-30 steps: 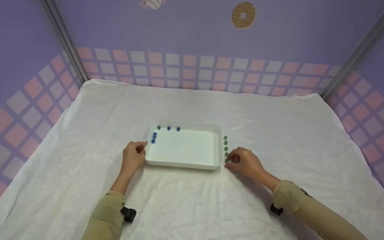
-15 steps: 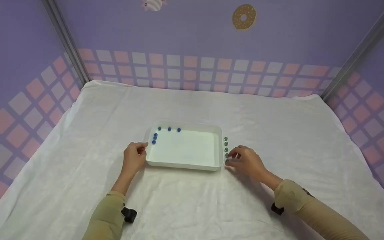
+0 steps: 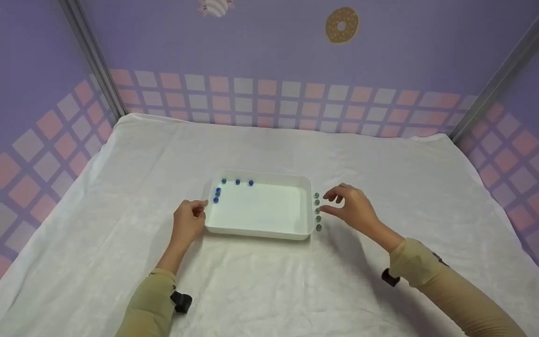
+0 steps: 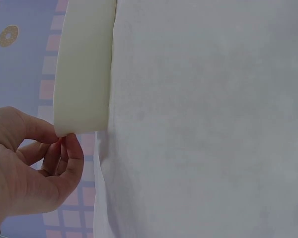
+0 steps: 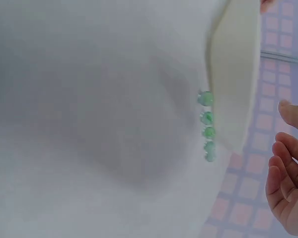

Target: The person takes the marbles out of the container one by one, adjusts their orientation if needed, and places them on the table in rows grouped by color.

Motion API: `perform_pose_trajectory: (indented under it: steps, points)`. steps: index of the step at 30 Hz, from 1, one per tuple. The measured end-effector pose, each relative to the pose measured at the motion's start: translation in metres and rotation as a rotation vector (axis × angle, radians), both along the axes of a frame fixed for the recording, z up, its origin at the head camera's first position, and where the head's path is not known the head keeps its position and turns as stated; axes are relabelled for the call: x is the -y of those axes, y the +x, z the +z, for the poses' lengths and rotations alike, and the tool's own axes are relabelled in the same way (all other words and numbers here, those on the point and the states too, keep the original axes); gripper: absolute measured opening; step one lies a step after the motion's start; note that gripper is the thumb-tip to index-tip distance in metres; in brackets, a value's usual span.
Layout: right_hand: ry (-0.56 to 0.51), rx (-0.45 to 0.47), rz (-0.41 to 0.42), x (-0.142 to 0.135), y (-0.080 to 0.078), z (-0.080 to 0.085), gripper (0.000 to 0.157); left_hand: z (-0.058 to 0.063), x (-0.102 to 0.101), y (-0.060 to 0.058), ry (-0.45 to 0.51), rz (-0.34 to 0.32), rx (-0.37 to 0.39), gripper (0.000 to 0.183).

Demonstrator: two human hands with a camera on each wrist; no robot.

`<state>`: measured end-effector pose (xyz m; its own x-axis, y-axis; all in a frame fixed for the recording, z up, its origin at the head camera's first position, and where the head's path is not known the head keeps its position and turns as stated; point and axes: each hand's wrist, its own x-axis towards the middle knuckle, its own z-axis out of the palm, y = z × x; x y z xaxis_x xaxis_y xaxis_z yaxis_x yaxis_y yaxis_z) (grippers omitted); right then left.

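A white rectangular tray lies on the cloth, and blue marbles, several of them, sit inside along its back and left walls. My left hand pinches the tray's left rim between thumb and fingers; the left wrist view shows the fingertips at the tray's end. Outside the right wall runs a line of several green glass marbles, close beside the tray. Over on their right, my right hand is raised above the cloth, thumb and fingers parted around nothing. The right wrist view shows its fingers loosely bent.
White cloth covers the table and is slightly wrinkled. Purple panels with a pink and white check stand at the back and both sides, joined by grey metal posts.
My right hand has lifted away from the nearest green marbles, moving up and farther back, and its fingers have spread. Those marbles now show fully. The left hand has stayed at the rim.
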<state>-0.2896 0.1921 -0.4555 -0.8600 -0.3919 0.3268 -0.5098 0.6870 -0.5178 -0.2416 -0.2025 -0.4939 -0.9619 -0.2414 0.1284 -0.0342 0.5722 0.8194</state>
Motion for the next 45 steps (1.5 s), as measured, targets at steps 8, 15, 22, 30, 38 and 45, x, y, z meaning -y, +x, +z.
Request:
perform_pose_trajectory:
  steps: [8, 15, 22, 30, 38, 45]
  points:
    - [-0.023, -0.023, -0.028, 0.000, -0.005, 0.010, 0.023, 0.002, 0.000, 0.002, 0.005, -0.005, -0.023, 0.034]
    - [-0.037, -0.011, -0.018, 0.004, -0.009, 0.015, 0.022, 0.001, 0.000, 0.004, -0.012, -0.029, -0.057, 0.034]
    - [-0.051, 0.028, 0.009, 0.013, -0.012, 0.022, 0.022, 0.002, 0.000, 0.002, -0.005, -0.003, -0.019, 0.034]
    - [-0.060, 0.093, 0.034, 0.025, -0.021, 0.034, 0.024, 0.003, 0.000, 0.003, -0.008, -0.006, -0.020, 0.034]
    - [-0.011, 0.182, 0.078, 0.038, -0.033, 0.045, 0.024, 0.003, 0.000, 0.003, -0.007, -0.008, -0.006, 0.034]
    - [0.000, 0.204, 0.111, 0.053, -0.051, 0.045, 0.025, 0.003, -0.001, 0.004, 0.009, -0.018, -0.021, 0.034]
